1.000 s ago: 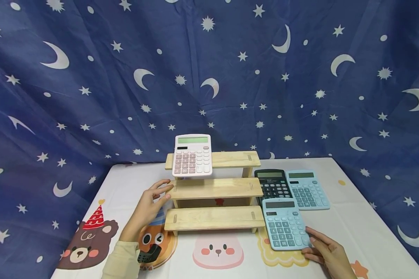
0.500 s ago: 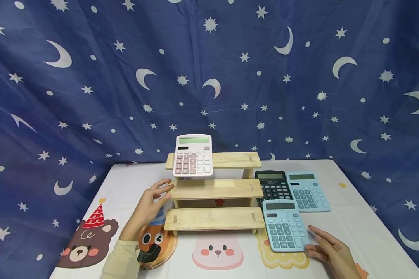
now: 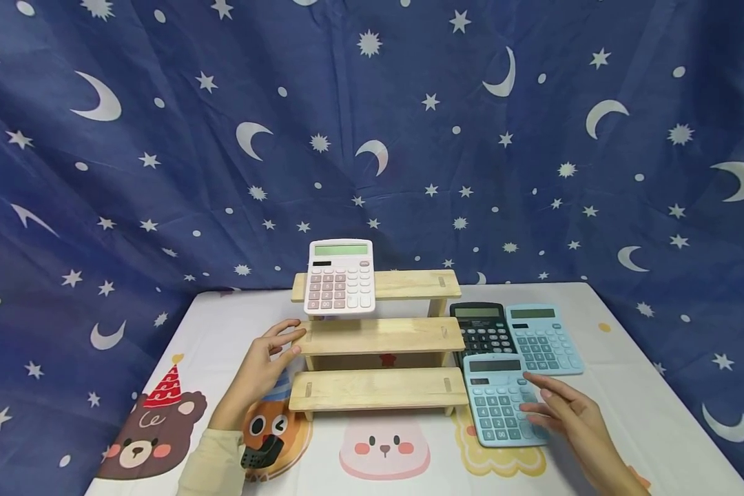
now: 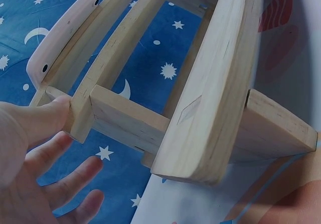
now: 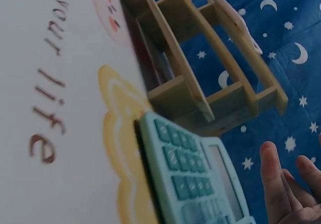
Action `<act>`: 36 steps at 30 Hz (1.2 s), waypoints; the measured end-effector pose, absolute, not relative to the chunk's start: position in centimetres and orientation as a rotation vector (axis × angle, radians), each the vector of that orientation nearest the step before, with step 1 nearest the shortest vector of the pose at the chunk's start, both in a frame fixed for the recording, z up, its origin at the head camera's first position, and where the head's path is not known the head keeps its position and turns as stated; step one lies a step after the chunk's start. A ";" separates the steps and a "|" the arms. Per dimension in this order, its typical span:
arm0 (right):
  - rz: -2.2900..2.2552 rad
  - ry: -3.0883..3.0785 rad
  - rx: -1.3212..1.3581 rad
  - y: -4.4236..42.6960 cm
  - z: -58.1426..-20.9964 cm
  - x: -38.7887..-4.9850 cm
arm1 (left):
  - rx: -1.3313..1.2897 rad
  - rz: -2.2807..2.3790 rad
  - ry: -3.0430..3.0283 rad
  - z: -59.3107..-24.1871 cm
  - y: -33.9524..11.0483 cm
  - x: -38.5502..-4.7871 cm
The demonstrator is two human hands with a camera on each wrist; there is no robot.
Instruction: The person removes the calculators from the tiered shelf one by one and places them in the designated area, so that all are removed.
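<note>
My left hand (image 3: 263, 363) holds the left end of the middle step of a three-tier wooden display rack (image 3: 384, 387); in the left wrist view its fingers (image 4: 45, 111) meet the plank's end while others spread out. Over the right side of the nearer light-blue calculator (image 3: 499, 399) hovers my right hand (image 3: 564, 417), fingers extended and holding nothing. That calculator lies right of the rack, overlapping the lower part of a black calculator (image 3: 480, 324). Beside the black one is a second light-blue calculator (image 3: 542, 337). A white-and-pink calculator (image 3: 341, 275) leans on the rack's top tier.
A white tablecloth (image 3: 620, 413) printed with cartoon animals covers the table. Behind it hangs a dark blue curtain (image 3: 409, 138) with moons and stars.
My right hand has moved off the near calculator's lower right edge, then up and left over its right side. The left hand and the calculators stay in place.
</note>
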State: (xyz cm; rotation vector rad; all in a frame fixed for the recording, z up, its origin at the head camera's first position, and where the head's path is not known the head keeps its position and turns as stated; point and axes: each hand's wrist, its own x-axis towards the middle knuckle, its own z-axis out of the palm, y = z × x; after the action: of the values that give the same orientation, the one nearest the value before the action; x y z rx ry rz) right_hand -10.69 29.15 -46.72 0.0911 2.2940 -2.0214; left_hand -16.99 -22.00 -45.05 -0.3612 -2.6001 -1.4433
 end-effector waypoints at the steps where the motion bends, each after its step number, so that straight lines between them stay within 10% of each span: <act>1: -2.026 2.297 0.056 28.9 -46.5 -10.8 | -0.360 -1.442 -2.600 -45.1 -22.0 -17.0; 36: -2.116 2.105 -0.632 18.2 -43.5 -16.2 | -0.371 -1.441 -2.589 -45.3 -22.1 -17.1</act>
State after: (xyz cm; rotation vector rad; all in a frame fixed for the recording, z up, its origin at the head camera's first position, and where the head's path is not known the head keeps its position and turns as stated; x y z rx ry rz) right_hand -16.20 18.22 -43.50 -0.6321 2.1050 -2.1155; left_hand -17.05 -22.10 -45.28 -0.3707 -2.5887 -1.4413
